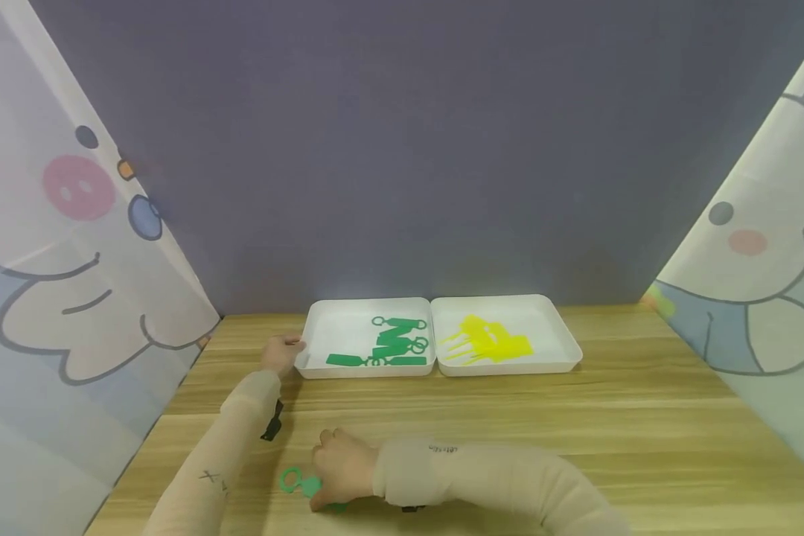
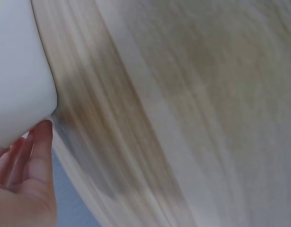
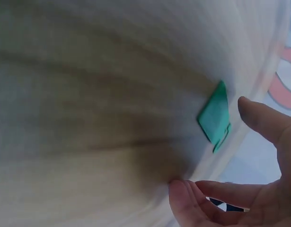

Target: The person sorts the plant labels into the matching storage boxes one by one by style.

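Note:
On the near left of the table lies a flat green tag with a ring at one end (image 1: pixel 291 480), partly hidden by my right hand (image 1: pixel 345 469). In the right wrist view the green tag (image 3: pixel 215 116) shows between the spread thumb and fingers, with a gap around it. My left hand (image 1: pixel 283 353) holds the left side of the left white tray (image 1: pixel 328 320), fingertips against its outer wall near a corner. Several green ringed tags (image 1: pixel 391 342) lie in that tray.
Against its right side stands a second white tray (image 1: pixel 543 327) with several yellow flat pieces (image 1: pixel 489 342) in a pile. A dark grey panel (image 1: pixel 402 149) rises behind the wooden table (image 1: pixel 576 424). Cartoon-printed cloths (image 1: pixel 74 283) flank both sides.

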Demonstrator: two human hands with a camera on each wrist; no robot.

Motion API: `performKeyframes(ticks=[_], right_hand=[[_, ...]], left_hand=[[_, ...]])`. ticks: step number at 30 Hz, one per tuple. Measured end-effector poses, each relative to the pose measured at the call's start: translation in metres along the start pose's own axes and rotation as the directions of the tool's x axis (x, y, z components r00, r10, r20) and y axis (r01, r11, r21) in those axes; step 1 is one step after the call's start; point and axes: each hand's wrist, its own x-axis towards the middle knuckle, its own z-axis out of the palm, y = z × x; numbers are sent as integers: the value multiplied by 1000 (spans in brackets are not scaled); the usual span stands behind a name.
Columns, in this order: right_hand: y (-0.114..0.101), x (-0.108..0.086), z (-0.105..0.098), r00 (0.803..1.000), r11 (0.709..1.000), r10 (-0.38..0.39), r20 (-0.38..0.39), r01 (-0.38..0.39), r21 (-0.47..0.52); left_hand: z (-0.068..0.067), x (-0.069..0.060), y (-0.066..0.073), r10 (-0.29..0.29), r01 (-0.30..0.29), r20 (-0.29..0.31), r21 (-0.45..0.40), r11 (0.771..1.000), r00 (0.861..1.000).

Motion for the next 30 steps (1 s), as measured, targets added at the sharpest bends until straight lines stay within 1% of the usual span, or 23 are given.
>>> performKeyframes(ticks=[5, 8, 11, 14, 19, 23, 26, 30], right_hand=[[-5, -3, 4, 999, 999, -2, -41, -1, -52], [-5, -5, 4, 998, 997, -17, -64, 12, -71], [-5, -6, 4, 995, 997, -36, -90, 29, -78], [-6, -8, 3, 993, 997, -48, -112, 40, -70], [-8, -8, 6, 987, 997, -57, -148, 49, -60], [-12, -3, 10, 987, 998, -47, -151, 39, -55], [-15, -2, 12, 990, 998, -22, -139, 14, -62], [-16, -3, 14, 988, 995, -35, -153, 19, -101]], left_hand=[[1, 4, 2, 4, -4, 6, 13, 1000, 1000], [1, 1, 6, 13, -13, 11, 12, 1000, 1000], [-1, -3, 6, 26, -26, 11, 15, 1000, 1000], [-1, -5, 5, 32, -32, 6, 25, 999, 999], [-2, -3, 0, 29, -29, 8, 36, 999, 1000], [-3, -3, -2, 37, -36, -10, 60, 998, 999], [-3, -5, 0, 41, -40, -9, 79, 996, 999], [-2, -6, 5, 43, -42, -7, 98, 994, 999]])
